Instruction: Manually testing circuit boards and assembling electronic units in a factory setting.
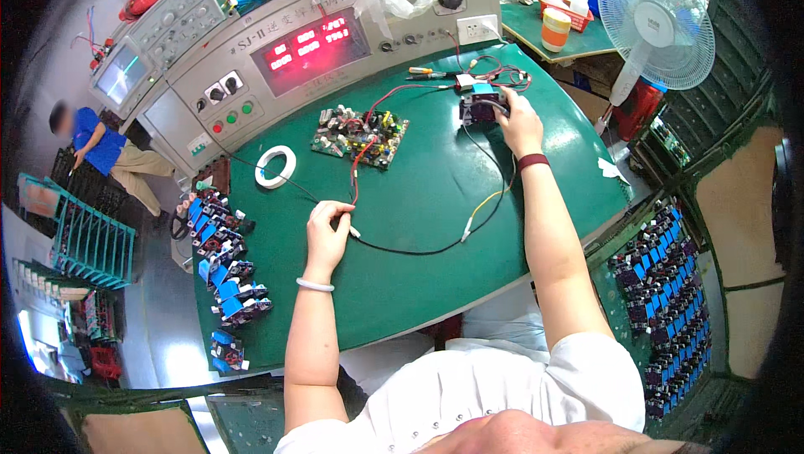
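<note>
The boxy dark module with a bright blue top sits on the smooth green surface, just left of my right hand, whose fingers are clamped on its edge. My left hand pinches a thin red wire, thumb and fingertip together. Beyond that hand lies a bumpy circuit board; to its left, a round white ring. Farther off, a grey panel bears dark printed characters.

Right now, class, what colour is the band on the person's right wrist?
The wristband is dark red, seen best in the head view.
</note>
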Tool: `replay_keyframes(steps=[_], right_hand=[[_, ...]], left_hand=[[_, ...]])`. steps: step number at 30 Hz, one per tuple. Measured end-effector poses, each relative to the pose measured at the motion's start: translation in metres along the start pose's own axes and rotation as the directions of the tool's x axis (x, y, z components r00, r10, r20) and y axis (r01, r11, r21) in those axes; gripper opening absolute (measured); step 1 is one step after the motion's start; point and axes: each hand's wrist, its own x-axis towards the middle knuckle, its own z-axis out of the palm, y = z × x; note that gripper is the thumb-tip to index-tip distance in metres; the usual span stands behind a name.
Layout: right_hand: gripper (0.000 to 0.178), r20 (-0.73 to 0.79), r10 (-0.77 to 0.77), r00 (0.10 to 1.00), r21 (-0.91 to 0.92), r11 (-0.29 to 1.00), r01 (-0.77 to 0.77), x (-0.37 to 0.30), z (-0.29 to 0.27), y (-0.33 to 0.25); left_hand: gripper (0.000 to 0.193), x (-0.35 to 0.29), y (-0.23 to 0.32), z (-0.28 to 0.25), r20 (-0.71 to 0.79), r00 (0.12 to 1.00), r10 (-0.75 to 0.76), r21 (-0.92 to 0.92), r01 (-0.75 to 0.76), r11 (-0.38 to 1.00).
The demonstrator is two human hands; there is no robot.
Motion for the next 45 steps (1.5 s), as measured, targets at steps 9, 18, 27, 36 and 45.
replay_keyframes(steps=[9, 18, 27, 36, 45], right_hand=[[0.076, -0.16, -0.072, 0.984, 0.003, 0.997, 0.074, -0.011, -0.011, 0.007], [0.016, -0.233, -0.398, 0.887, 0.511, 0.726, 0.46, -0.04, -0.034, -0.068], [0.008, -0.202, -0.431, 0.88, 0.648, 0.615, 0.45, -0.058, -0.044, -0.08], [0.013, 0.442, -0.712, 0.546, 0.715, 0.647, 0.265, -0.065, -0.058, -0.091], [0.023, 0.462, -0.886, -0.027, 0.862, 0.442, 0.247, -0.114, -0.062, -0.123]], left_hand=[[0.017, -0.007, 0.015, -0.006, -0.089, 0.989, 0.119, 0.02, -0.118, 0.993], [0.026, -0.09, 0.087, -0.089, -0.498, 0.844, 0.202, 0.454, 0.055, 0.889], [0.109, -0.242, 0.021, -0.221, -0.535, 0.764, -0.362, 0.63, 0.646, 0.431], [0.067, -0.252, -0.007, -0.238, -0.483, 0.845, -0.23, 0.586, 0.508, 0.631], [0.064, -0.284, 0.007, -0.239, -0.601, 0.759, -0.25, 0.546, 0.619, 0.564]])
